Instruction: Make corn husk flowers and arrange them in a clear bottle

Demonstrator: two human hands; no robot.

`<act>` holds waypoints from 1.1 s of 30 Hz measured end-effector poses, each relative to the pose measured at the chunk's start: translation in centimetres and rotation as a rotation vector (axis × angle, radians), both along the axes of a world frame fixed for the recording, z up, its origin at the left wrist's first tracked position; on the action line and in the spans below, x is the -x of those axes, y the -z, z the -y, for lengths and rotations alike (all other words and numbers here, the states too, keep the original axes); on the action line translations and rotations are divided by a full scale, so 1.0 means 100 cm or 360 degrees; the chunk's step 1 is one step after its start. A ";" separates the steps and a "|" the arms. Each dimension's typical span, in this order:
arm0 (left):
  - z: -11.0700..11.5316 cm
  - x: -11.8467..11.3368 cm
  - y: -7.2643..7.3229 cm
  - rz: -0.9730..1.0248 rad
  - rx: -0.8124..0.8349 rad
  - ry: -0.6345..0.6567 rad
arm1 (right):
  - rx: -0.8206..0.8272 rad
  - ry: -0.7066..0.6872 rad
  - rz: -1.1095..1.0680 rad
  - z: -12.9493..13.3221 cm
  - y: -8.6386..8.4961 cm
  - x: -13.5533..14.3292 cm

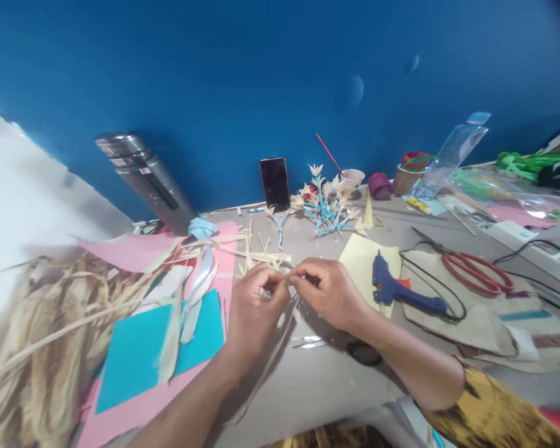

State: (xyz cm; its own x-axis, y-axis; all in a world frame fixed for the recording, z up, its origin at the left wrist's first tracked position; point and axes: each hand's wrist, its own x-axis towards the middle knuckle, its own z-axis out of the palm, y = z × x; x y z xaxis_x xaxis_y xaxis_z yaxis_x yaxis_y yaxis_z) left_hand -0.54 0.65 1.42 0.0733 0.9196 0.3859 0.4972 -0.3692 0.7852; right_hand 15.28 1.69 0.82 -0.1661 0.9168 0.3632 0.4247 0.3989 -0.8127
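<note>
My left hand (260, 311) and my right hand (330, 292) meet above the middle of the table, thumbs and forefingers pinched together. Between the fingertips is a thin dried husk strip (277, 351), whose long tail hangs down toward the table's near edge. The exact spot they pinch is hidden by the fingers. Just beyond, a small forked stem wrapped in blue (280, 231) lies near a bunch of pale husk flowers on blue stems (325, 211). Below my right wrist lies a pair of scissors with black handles (364, 353), partly covered by my forearm.
Dried husks (51, 348) heap on the left beside turquoise paper (140, 354) and pink paper (130, 417). A phone (275, 182) and a steel flask (152, 183) stand at the back. To the right lie a blue glue gun (401, 291), red-handled scissors (478, 274) and black cables (536, 249).
</note>
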 end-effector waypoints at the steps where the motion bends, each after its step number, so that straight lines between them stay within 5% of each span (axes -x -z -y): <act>1: 0.000 0.000 0.001 -0.0048 -0.0062 -0.0004 | -0.0019 -0.0003 0.0017 0.000 0.000 0.000; 8: 0.006 -0.005 0.005 -0.0124 -0.0179 -0.0055 | -0.0087 0.0030 -0.0008 0.002 0.003 0.003; 19: 0.000 -0.002 0.000 0.0205 0.0243 -0.0074 | 0.0045 0.0069 -0.0084 0.003 -0.001 0.005; 28: 0.006 -0.006 0.004 -0.0104 -0.0327 -0.0091 | -0.0067 0.0064 -0.0026 0.004 0.000 0.007; 33: 0.006 -0.007 0.002 0.0032 -0.0166 -0.0112 | 0.0034 0.0126 -0.0171 0.004 -0.002 0.009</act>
